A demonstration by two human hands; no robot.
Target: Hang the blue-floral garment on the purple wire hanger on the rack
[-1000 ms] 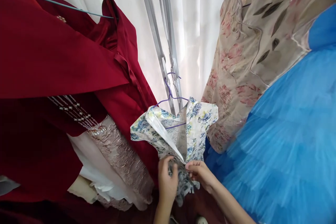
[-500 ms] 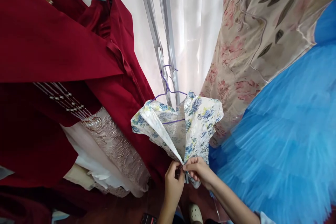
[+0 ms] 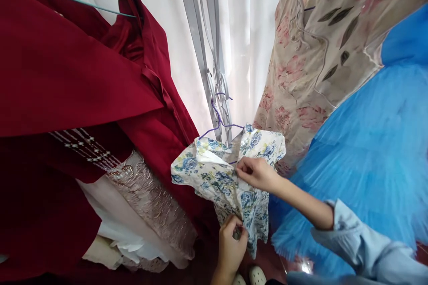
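A small white shirt with blue and yellow flowers hangs from a thin purple hanger in front of me. Its front edges meet down the middle, and a strip of plain white inner cloth folds out at the neckline. My right hand is closed in a pinch on the front edge near the chest. Lower down, my left hand pinches the front edge near the bottom, thumb and forefinger together. Any fastener between the fingers is too small to make out.
Dark red garments hang close on the left, beside a pale pink beaded dress. On the right are a beige floral dress and a blue tulle dress. White curtains and grey metal poles stand behind.
My right hand has moved up the shirt front from beside my left hand. The left front panel, earlier folded back, now lies mostly flat. The left hand stays low.
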